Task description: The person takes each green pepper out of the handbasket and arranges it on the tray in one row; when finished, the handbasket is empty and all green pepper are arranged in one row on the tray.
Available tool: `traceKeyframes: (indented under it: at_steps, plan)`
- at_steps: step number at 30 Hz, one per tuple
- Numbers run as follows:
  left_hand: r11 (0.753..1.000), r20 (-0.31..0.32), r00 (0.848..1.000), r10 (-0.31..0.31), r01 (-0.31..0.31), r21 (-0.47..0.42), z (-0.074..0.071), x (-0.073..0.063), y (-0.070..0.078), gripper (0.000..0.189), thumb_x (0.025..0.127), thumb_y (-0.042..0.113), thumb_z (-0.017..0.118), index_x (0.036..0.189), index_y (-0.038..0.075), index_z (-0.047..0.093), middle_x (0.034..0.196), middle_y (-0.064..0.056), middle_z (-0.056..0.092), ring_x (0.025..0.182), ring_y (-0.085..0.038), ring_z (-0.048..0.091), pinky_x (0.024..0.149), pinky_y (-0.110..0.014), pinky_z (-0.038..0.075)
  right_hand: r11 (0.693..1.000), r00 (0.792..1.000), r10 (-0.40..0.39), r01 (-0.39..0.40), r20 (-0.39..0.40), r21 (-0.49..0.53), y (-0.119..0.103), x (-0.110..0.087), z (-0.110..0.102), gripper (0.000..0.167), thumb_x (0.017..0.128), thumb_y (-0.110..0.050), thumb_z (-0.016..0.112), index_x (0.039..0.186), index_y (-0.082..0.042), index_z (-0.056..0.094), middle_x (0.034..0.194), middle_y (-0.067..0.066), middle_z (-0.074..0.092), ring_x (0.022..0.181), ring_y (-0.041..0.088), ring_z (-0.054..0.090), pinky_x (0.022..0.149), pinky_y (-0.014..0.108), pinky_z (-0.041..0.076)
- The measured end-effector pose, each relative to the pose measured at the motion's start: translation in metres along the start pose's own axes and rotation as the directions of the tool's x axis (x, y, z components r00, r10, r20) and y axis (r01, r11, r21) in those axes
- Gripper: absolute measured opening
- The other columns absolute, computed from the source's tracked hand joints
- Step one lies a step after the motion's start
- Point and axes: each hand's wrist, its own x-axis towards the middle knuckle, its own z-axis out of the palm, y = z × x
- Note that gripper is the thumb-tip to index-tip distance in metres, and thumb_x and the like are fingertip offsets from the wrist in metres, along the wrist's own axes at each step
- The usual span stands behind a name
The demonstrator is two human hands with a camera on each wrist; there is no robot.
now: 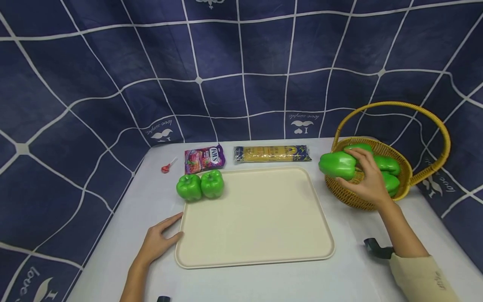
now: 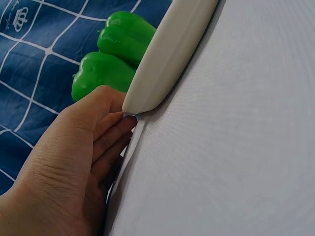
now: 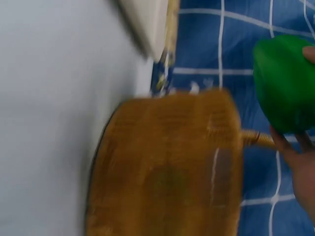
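Observation:
My right hand (image 1: 366,178) grips a green bell pepper (image 1: 337,165) at the left rim of a wicker basket (image 1: 351,199). In the right wrist view the same pepper (image 3: 285,83) shows between thumb and fingers, above the basket's blurred side (image 3: 167,172). More green peppers (image 1: 388,165) lie inside the basket. On the left, my left hand (image 1: 160,239) touches the left edge of a cream tray (image 1: 256,218) with fingers extended. The left wrist view has those fingertips right at the tray's rim (image 2: 162,64). Two green peppers (image 1: 200,185) sit side by side at the tray's far left corner.
Behind the tray lie a purple candy bag (image 1: 204,159) and a yellow pasta packet (image 1: 271,154). A red lollipop (image 1: 166,168) is at the far left of the white table (image 1: 362,260). The basket's tall handle (image 1: 445,138) arches up. A dark blue curtain (image 1: 241,96) surrounds the table.

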Motion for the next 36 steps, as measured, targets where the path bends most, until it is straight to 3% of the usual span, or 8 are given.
traceKeyframes:
  at_steps: [5, 9, 13, 16, 23, 29, 36]
  plan:
    - [1.0, 0.003, 1.0, -0.004, 0.004, -0.005, 0.0, 0.0, -0.001, 0.055, 0.076, 0.026, 0.076, 0.127, 0.018, 0.057, 0.126, -0.004, 0.057, 0.117, -0.028, 0.051, 0.1, -0.046, 0.04, 0.996, 0.997, -0.077, 0.076, 0.022, 0.056, -0.022, 0.014, 0.016, 0.089, 0.052, -0.002, 0.084, 0.133, -0.011, 0.047, 0.132, 0.009, 0.047, 0.12, 0.017, 0.039, 0.1, 0.033, 0.034]
    - [1.0, 0.0, 1.0, -0.001, 0.001, -0.011, 0.0, 0.0, 0.0, 0.055, 0.076, 0.025, 0.076, 0.127, 0.017, 0.057, 0.126, -0.004, 0.057, 0.117, -0.028, 0.051, 0.1, -0.046, 0.04, 0.99, 0.992, -0.111, 0.106, 0.051, 0.094, -0.035, 0.023, 0.033, 0.087, 0.054, -0.006, 0.085, 0.133, -0.012, 0.049, 0.134, 0.008, 0.046, 0.121, 0.025, 0.038, 0.098, 0.051, 0.033]
    - [1.0, -0.003, 1.0, 0.006, -0.006, -0.007, 0.001, 0.0, 0.0, 0.055, 0.076, 0.025, 0.076, 0.127, 0.017, 0.057, 0.125, -0.005, 0.058, 0.117, -0.029, 0.051, 0.1, -0.046, 0.04, 0.99, 0.988, -0.123, 0.115, 0.097, 0.085, -0.048, 0.031, 0.053, 0.085, 0.058, -0.012, 0.086, 0.134, -0.016, 0.049, 0.135, 0.005, 0.045, 0.117, 0.023, 0.039, 0.087, 0.05, 0.042]
    - [1.0, -0.008, 1.0, 0.008, -0.008, -0.001, 0.002, 0.001, 0.0, 0.055, 0.076, 0.025, 0.076, 0.127, 0.017, 0.057, 0.125, -0.006, 0.058, 0.116, -0.03, 0.051, 0.099, -0.048, 0.04, 0.983, 0.978, -0.175, 0.167, 0.11, 0.078, -0.057, 0.037, 0.07, 0.085, 0.058, -0.017, 0.087, 0.134, -0.016, 0.049, 0.132, 0.008, 0.047, 0.111, 0.024, 0.041, 0.084, 0.049, 0.045]
    - [1.0, -0.02, 1.0, 0.003, -0.002, 0.016, 0.004, 0.001, -0.002, 0.054, 0.076, 0.024, 0.076, 0.126, 0.017, 0.058, 0.124, -0.009, 0.058, 0.115, -0.033, 0.051, 0.098, -0.051, 0.04, 0.962, 0.952, -0.263, 0.246, 0.156, 0.122, -0.076, 0.047, 0.111, 0.082, 0.061, -0.028, 0.086, 0.134, -0.016, 0.05, 0.128, 0.011, 0.047, 0.112, 0.028, 0.041, 0.087, 0.05, 0.045]
    - [1.0, -0.016, 1.0, -0.009, 0.009, 0.01, 0.003, 0.001, -0.001, 0.054, 0.075, 0.023, 0.076, 0.126, 0.016, 0.058, 0.124, -0.009, 0.058, 0.116, -0.033, 0.051, 0.099, -0.051, 0.039, 0.962, 0.925, -0.259, 0.222, 0.277, 0.159, -0.089, 0.054, 0.139, 0.08, 0.066, -0.034, 0.083, 0.135, -0.019, 0.047, 0.129, 0.008, 0.044, 0.113, 0.027, 0.046, 0.088, 0.045, 0.049]
    - [1.0, -0.014, 1.0, 0.003, -0.003, 0.003, 0.001, 0.0, -0.002, 0.054, 0.076, 0.023, 0.076, 0.126, 0.016, 0.058, 0.123, -0.009, 0.059, 0.116, -0.034, 0.051, 0.098, -0.051, 0.04, 0.971, 0.908, -0.205, 0.142, 0.366, 0.191, -0.1, 0.063, 0.168, 0.087, 0.062, -0.039, 0.085, 0.132, -0.011, 0.043, 0.124, 0.003, 0.051, 0.109, 0.019, 0.046, 0.099, 0.045, 0.04]
